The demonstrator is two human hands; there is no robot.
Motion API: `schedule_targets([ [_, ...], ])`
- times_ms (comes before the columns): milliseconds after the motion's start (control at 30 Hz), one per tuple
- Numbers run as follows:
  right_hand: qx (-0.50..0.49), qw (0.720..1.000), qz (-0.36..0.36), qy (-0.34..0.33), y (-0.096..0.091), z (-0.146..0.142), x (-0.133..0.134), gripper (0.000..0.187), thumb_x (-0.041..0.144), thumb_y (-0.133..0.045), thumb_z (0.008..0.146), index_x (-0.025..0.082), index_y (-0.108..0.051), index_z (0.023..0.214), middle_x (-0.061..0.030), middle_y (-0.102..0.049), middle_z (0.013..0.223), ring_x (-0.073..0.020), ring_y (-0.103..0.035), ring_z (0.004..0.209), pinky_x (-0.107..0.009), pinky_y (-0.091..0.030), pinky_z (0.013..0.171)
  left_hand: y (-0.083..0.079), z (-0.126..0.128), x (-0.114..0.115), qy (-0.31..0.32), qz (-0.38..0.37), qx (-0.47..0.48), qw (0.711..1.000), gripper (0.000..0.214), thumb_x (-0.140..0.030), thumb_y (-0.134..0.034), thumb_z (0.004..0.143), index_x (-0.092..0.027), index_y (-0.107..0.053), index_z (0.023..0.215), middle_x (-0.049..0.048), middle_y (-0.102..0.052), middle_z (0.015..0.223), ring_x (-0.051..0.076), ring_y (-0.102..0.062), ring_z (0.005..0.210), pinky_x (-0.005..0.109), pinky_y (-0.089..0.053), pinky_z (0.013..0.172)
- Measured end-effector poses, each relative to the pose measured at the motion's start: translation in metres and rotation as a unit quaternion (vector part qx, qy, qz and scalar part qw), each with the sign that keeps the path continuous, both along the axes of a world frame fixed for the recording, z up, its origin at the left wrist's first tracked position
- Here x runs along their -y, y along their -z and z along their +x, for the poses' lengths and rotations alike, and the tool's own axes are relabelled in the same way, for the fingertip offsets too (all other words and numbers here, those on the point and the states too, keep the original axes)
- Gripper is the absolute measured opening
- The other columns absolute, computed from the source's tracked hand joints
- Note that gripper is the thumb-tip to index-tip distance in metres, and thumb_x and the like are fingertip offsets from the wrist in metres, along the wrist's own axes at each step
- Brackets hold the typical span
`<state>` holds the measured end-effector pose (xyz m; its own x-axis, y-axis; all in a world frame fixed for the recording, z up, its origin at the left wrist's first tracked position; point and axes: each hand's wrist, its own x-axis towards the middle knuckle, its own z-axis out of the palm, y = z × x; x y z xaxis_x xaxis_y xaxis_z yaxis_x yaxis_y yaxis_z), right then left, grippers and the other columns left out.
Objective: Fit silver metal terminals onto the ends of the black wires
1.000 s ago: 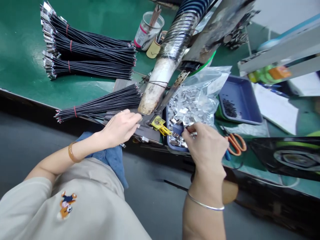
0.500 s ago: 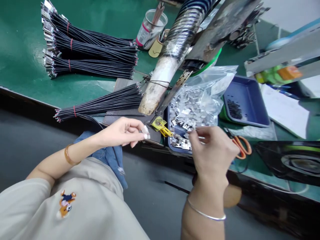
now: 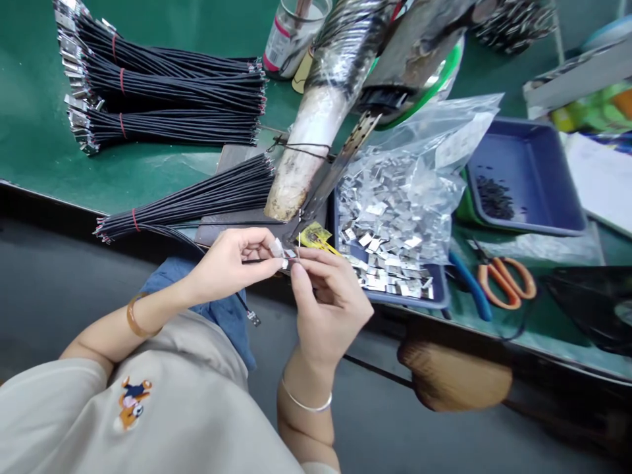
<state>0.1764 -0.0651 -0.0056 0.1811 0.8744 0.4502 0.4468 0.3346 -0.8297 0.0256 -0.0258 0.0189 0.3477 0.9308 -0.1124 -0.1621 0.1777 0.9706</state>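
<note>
Silvery and tiny, a clip [image 3: 291, 253] sits pinched between thumb and forefinger of the right hand [image 3: 328, 299], just off the bench edge and above the lap. The left hand [image 3: 230, 260] meets it fingertip to fingertip, closed in a pinch on the end of a thin black wire [image 3: 243, 304], whose other end dangles below with a small plug on it. The step in hand looks like the fitting of clip to wire end. The two parts touch or nearly touch, but whether they are joined is too small to tell. Such a fit calls for an exact line-up and a firm pinch on both sides, since either part could slip. Just right of the hands a blue tray [image 3: 409, 303] holds loose clips, with a clear bag [image 3: 409, 178] of more behind it. Scissors [image 3: 508, 283] and pliers [image 3: 469, 283] lie further right, and a second tray [image 3: 538, 164] with dark bits stands beyond. One bundle [image 3: 197, 197] of black wires lies just past the left hand, and a stack [image 3: 168, 99] of others sits farther back near a jar [image 3: 286, 33]. A taped machine arm [image 3: 309, 138] slants down over the middle. All rests on a green mat [image 3: 148, 172] on a bench, with dark grey floor [image 3: 444, 441] below.
</note>
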Motion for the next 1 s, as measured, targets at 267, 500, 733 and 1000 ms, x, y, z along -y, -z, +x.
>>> schedule_targets([
  [267,-0.058,0.998,-0.022,0.0,0.001,-0.005,0.0,0.006,0.018,-0.071,0.086,0.023,-0.074,0.087,-0.0026,-0.074,0.094,-0.0153,-0.072,0.087,-0.028,-0.06,0.07,0.007,0.001,0.005,-0.038,0.121,-0.095,0.987,0.01,-0.019,-0.066,0.082,-0.013,-0.062,0.075,-0.0004,-0.061,0.071,0.008,-0.051,0.064,0.018,-0.042,0.058],
  [500,0.047,0.999,0.0,0.003,-0.003,0.004,0.003,0.01,0.015,-0.069,0.087,0.023,-0.074,0.091,-0.0032,-0.076,0.097,-0.017,-0.073,0.091,-0.032,-0.061,0.078,0.01,-0.001,0.008,-0.043,0.341,-0.217,0.914,0.015,-0.014,-0.06,0.092,-0.014,-0.063,0.078,-0.0021,-0.061,0.069,0.008,-0.047,0.058,0.019,-0.041,0.059],
  [733,0.152,0.988,0.006,-0.015,-0.01,0.009,0.008,0.013,0.011,-0.066,0.086,0.022,-0.071,0.089,-0.0046,-0.077,0.1,-0.0168,-0.073,0.093,-0.032,-0.061,0.086,0.019,-0.005,0.009,-0.005,0.558,-0.383,0.736,0.038,-0.012,-0.034,0.102,-0.015,-0.064,0.078,0.0029,-0.061,0.068,0.014,-0.054,0.064,0.026,-0.043,0.065],
  [1000,-0.175,0.981,-0.069,-0.039,0.006,-0.002,0.009,0.007,0.019,-0.073,0.082,0.022,-0.072,0.076,-0.002,-0.075,0.098,-0.0141,-0.073,0.084,-0.027,-0.06,0.075,0.013,-0.01,0.012,0.047,0.291,-0.207,0.933,0.017,-0.024,-0.052,0.097,-0.015,-0.065,0.09,0.0035,-0.071,0.079,0.012,-0.064,0.069,0.02,-0.048,0.066],
])
